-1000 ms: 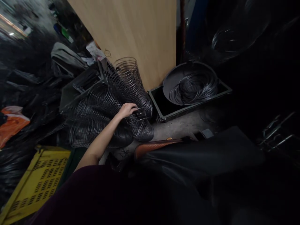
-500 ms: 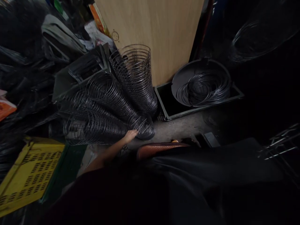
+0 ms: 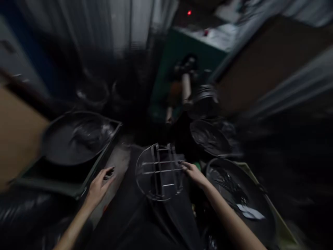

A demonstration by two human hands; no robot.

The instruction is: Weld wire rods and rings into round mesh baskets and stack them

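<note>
The right grip point(image 3: 194, 173) is clamped on the rack point(image 3: 156, 162) at one edge; the left grip point(image 3: 97, 187) stands apart. One-sided support could let the rack tip or slip.

Looks like a dim metalworking workshop — judging by a wire rack point(image 3: 156, 172) at centre, a round pan point(image 3: 57, 149) at left, a second pan point(image 3: 256, 189) at lower right — plus a green cabinet point(image 3: 166, 66) below a red light point(image 3: 189, 13) at upper centre.

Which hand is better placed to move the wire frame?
Likely the right hand: it holds the wire frame at its edge, while the left hand is open and apart from it.
</note>
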